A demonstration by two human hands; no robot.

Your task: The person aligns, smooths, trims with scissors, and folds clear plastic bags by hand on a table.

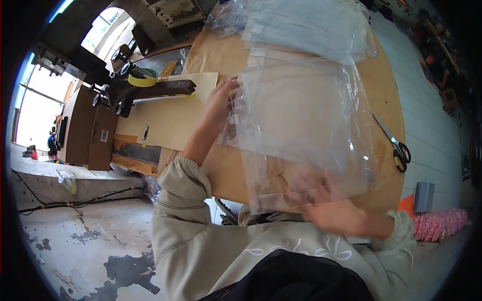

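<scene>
A large clear plastic bag (301,115) lies spread over the brown-covered table, its lower edge reaching the front of the tabletop. My left hand (224,100) grips its left edge, the fingers curled and partly hidden by the plastic. At the bag's lower part is my right hand (326,200), smeared by motion. Its fingers show through or against the film, and I cannot tell whether they are inside it. Beyond lies a pile of similar clear plastic bags (311,30), overlapping the far end of the first.
Black-handled scissors (400,153) rest near the table's right edge. On the left, a dark machine arm (160,89) reaches over a tan board (165,118), with a yellow tape roll (142,78) on it. A cardboard box (95,130) stands farther left.
</scene>
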